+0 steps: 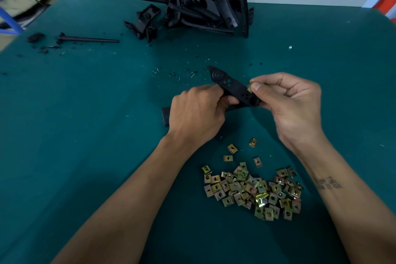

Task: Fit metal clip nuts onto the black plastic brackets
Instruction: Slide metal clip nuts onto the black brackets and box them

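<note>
Fingers and thumb of the right hand (293, 105) pinch a single clip nut (249, 89) against the edge of a black bracket (232, 90), while the left hand (196, 113) curls round the bracket's near end and holds it up off the green tabletop (85, 113), about midway between the far and near edges. Against the far edge sits the largest thing, a heap of black brackets (205, 10), with a few loose ones spilling towards the left. Closer to the near edge, between the forearms, lies the pile of clip nuts (252, 191), a handful scattered just beyond it. Along the left side rest a black rod (90, 39) and dark plastic crumbs. My judgement is that the nut is only starting onto the bracket edge; if it goes on crooked or misses the hole, it could jam, or spring from the pinch and drop among the scattered bits. The bracket might also twist in the left hand's grip under the push.
</note>
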### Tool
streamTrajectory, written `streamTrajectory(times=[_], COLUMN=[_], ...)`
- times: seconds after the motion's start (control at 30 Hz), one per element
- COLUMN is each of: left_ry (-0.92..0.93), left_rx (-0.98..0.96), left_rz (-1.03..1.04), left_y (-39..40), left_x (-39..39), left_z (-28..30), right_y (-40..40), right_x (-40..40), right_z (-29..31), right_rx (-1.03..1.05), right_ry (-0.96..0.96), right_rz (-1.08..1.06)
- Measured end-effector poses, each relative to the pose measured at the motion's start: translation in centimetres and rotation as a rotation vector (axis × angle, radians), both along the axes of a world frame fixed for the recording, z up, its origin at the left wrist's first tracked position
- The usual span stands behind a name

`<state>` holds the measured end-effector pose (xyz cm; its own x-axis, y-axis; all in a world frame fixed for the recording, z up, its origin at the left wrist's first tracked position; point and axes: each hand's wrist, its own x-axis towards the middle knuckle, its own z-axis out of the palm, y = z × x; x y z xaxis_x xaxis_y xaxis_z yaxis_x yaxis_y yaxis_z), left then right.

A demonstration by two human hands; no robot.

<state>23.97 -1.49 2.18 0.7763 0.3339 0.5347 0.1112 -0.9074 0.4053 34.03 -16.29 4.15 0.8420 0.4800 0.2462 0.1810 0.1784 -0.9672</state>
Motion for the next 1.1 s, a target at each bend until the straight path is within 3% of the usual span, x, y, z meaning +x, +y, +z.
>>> streamTrajectory(times=[0.13,0.37,0.53,0.7,0.83,0.9,0.97,1.1], left_ry=[-0.009,-0.013,0.034,0.024,0.010,0.017,0.022,-0.003], left_rx=[0.009,-0.008,0.018,-0.017,-0.092,-0.122,-0.137,-0.156], left_rz=[0.004,0.036,0.059,0.065,0.159,0.208,0.233,0.290], left_y=[-0.1,-0.1,0.7,0.4,0.8,1.0,1.1,1.2], left_x=[-0.1,0.0,-0.1,0.1,0.4,0.6,0.8,1.0], left_z=[0.2,0.2,-0.2,-0.1,0.0,0.0,0.0,0.0], right_y=[0.0,0.5,1.2,0.6,-0.5,-0.8,-0.6,1.0], right_x=[0.1,-0.6,-2.7,-2.1,-1.7,-2.3,-4.1,-8.5], right_z=[0.1,0.1,-0.9,-0.3,1.0,2.0,2.6,2.1], right_rx=[-0.025,0.037,-0.241,-0.256,-0.333,-0.284,-0.328,-0.639], right_ry=[-0.037,0.060,-0.276,-0.328,-0.817,-0.961,-0.969,-1.058], right_rz=[-0.018,0.090,0.068,0.017,-0.094,-0.017,0.205,0.604])
